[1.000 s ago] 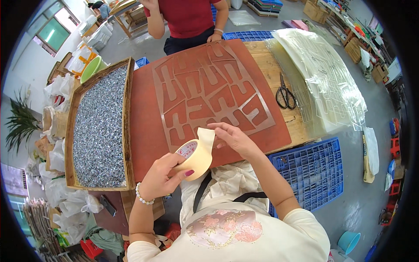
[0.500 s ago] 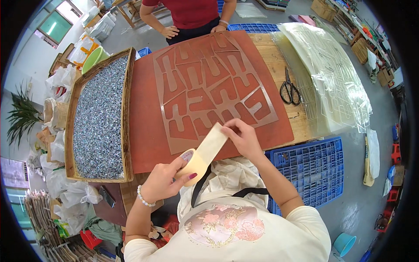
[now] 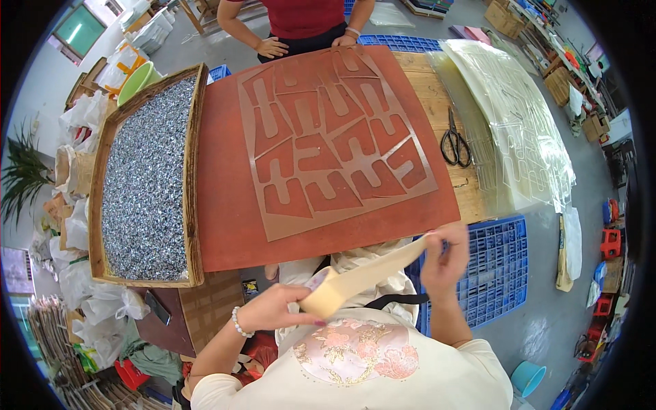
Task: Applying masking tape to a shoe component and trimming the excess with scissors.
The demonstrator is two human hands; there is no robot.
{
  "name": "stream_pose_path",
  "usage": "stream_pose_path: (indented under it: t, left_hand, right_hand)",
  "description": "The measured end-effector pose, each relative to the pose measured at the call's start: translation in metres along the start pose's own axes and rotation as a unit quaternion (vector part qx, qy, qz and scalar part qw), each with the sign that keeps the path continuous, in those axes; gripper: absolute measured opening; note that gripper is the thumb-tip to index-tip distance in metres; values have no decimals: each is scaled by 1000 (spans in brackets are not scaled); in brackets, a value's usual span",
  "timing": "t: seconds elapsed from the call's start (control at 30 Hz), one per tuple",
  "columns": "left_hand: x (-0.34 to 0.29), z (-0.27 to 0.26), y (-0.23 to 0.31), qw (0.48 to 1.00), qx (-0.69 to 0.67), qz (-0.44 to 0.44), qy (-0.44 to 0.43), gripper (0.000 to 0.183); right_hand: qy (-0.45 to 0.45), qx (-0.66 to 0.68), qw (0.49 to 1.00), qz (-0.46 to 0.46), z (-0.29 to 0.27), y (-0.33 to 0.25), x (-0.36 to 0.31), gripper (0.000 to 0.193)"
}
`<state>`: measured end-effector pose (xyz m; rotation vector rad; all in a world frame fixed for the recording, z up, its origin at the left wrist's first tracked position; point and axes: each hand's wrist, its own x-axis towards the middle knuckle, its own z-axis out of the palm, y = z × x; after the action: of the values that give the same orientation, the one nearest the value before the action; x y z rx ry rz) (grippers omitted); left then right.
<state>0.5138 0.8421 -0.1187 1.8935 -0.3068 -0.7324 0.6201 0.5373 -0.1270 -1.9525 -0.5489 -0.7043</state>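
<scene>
My left hand (image 3: 279,309) grips a roll of cream masking tape (image 3: 325,295) in front of my body. From the roll a long strip of tape (image 3: 379,270) stretches off to the right. Its free end is pinched by the fingers of my right hand (image 3: 445,260), near the right front corner of the table. Just beyond lies a red-brown board (image 3: 225,236) on the table. On it rests a clear sheet (image 3: 307,229) with several cut-out shapes.
A wooden tray (image 3: 197,205) of shiny bluish flakes (image 3: 147,184) stands at the left. Black scissors (image 3: 456,145) and a stack of clear sheets (image 3: 519,130) lie at the right. A blue plastic pallet (image 3: 495,273) is below. Across the table stands a person in red (image 3: 304,17), hands at the waist.
My right hand has pulled the tape end to the right and toward me, so the strip is much longer. The roll in my left hand has come closer to my body.
</scene>
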Motion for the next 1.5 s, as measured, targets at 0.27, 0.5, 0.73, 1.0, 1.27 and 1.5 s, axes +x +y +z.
stream_pose_path:
  t: [0.27,0.5,0.73,1.0,1.27,1.5]
  left_hand:
    - [40,34,-16,916,216,303,149,34]
    - [45,35,-13,980,76,33,183,31]
    - [52,57,-31,978,-15,190,85,30]
    - [51,41,-37,931,113,188,293,33]
    - [-3,-40,-42,840,343,59,416,23]
    - [-40,-67,-44,796,532,-74,279,14]
  right_hand:
    - [182,-52,971,-145,-16,-13,42,17]
    - [255,-143,915,-278,-52,-25,48,24]
    - [330,-90,910,-233,-63,-17,57,28]
    - [318,-67,924,-202,-57,-17,58,28]
    - [61,99,993,-24,-1,-14,9,15]
    - [-143,126,940,282,64,15,-63,12]
